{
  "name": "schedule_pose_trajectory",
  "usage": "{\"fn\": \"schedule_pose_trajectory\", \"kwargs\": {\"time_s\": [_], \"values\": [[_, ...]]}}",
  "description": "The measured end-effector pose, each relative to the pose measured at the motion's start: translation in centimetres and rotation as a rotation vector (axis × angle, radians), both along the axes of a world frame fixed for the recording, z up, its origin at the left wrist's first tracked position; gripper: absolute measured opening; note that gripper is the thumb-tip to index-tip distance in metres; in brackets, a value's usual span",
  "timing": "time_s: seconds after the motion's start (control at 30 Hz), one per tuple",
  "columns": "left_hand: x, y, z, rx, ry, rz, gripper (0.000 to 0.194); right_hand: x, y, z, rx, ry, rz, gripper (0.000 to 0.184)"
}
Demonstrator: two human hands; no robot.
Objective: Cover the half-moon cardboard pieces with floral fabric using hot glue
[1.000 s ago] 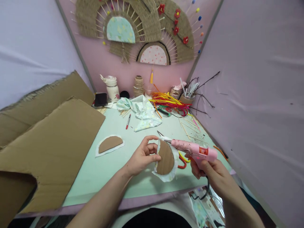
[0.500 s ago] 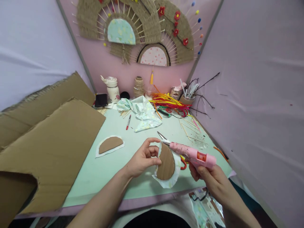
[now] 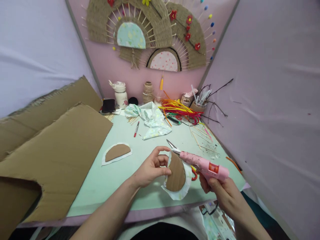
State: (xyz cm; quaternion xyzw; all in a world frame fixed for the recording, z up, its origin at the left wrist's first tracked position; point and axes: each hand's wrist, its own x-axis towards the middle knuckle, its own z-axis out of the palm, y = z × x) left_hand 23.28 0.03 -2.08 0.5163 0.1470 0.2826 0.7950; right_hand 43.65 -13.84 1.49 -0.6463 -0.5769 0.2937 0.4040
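My left hand (image 3: 156, 165) pinches the straight edge of a cardboard half-circle (image 3: 176, 173), backed by pale floral fabric (image 3: 187, 186) that sticks out past its curved side. In my right hand (image 3: 220, 188) is a pink glue gun (image 3: 203, 163), its nozzle at the top corner of the piece, close to my left fingertips. Behind them lie scissors, with the blades (image 3: 171, 144) and a red handle loop (image 3: 194, 175) showing; the rest is hidden. A second cardboard half-circle (image 3: 117, 152) on white-edged fabric rests flat on the table to the left.
Large cardboard sheets (image 3: 67, 143) cover the left side. Crumpled floral fabric (image 3: 156, 121), a red pen (image 3: 136, 129), pipe cleaners (image 3: 178, 106), twine (image 3: 148, 92) and a white bottle (image 3: 120, 95) lie or stand farther back. Thin sticks (image 3: 200, 138) are scattered at right. Woven fans (image 3: 160, 26) hang on the back wall.
The whole view has shifted slightly, moving everything a little to the right in the picture. Both hands keep their hold, and the glue gun's nozzle stays at the same corner.
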Motion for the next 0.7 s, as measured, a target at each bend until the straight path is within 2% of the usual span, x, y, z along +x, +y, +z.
{"fn": "schedule_pose_trajectory", "kwargs": {"time_s": [0.3,0.7], "values": [[-0.01,0.03,0.16,-0.004,0.009,-0.003,0.059,-0.19,0.14,0.68,-0.009,-0.039,-0.011,0.051],[-0.05,-0.02,0.23,-0.002,0.029,-0.001,0.06,0.07,-0.1,-0.3,0.003,-0.086,-0.034,0.052]]}}
